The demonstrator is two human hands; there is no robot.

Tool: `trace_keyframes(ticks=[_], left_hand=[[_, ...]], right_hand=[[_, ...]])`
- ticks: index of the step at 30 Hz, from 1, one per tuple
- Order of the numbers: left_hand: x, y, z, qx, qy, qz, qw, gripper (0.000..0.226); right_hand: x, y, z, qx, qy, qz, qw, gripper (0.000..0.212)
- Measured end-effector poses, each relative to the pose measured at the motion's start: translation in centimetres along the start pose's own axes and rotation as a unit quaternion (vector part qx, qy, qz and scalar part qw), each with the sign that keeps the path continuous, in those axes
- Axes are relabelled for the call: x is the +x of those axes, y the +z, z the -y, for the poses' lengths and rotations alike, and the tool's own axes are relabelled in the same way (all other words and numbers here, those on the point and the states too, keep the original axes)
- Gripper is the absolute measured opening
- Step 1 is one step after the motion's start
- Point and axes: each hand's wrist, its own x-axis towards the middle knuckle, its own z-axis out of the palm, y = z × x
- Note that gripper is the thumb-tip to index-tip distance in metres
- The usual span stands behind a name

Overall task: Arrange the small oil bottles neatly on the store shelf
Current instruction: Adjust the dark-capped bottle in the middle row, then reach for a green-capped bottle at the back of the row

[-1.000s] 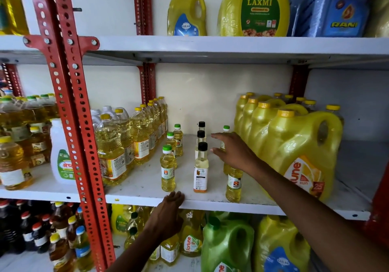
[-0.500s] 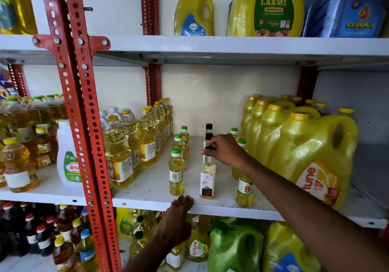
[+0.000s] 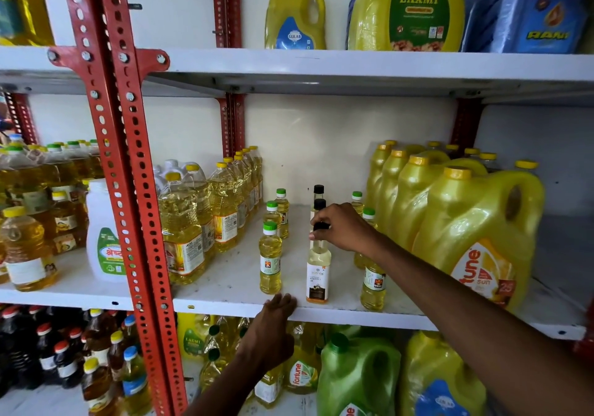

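The left hand (image 3: pixel 273 325) has stayed where it was, fingers spread flat on the front lip of the white shelf (image 3: pixel 231 306), holding nothing. The right hand (image 3: pixel 345 227) has left the green-capped bottles on the right and now pinches the black cap of the front clear bottle (image 3: pixel 317 271), fingers narrow around its neck. That bottle stands near the shelf edge, heading the middle row (two more black caps line up behind it), so I'd judge the middle row is being straightened now. A row of small green-capped bottles (image 3: pixel 270 259) stands to its left. The shelf board is scuffed and speckled, framed by red perforated uprights (image 3: pixel 128 190), with big yellow oil jugs (image 3: pixel 475 232) crowding the right.
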Motion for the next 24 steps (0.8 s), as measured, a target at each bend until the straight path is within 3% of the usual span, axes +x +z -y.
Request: trace_keyframes(ticks=[12,18,21,24], left_hand=[[-0.2,-0.4,0.0,0.008,0.012,-0.003,1.0,0.073],[-1.5,-1.9,1.9,-0.005,-0.014,-0.076,0.997,0.064],[-2.2,-3.5,4.5,0.017,-0.055,-0.097,0.994,0.065],[-2.3,-4.8,6.8,0.055,-0.077,-0.066,0.993,0.063]], right_hand=[[-0.4,0.0,0.2,-0.01,0.015,0.014,1.0,0.037],[0.5,0.1,0.0,-0.049,0.048,0.027,0.997,0.067],[1.4,0.4,1.6,-0.065,0.018,-0.021,0.997,0.064],[2.7,1.9,4.4,-0.06,-0.051,0.037,0.996,0.054]])
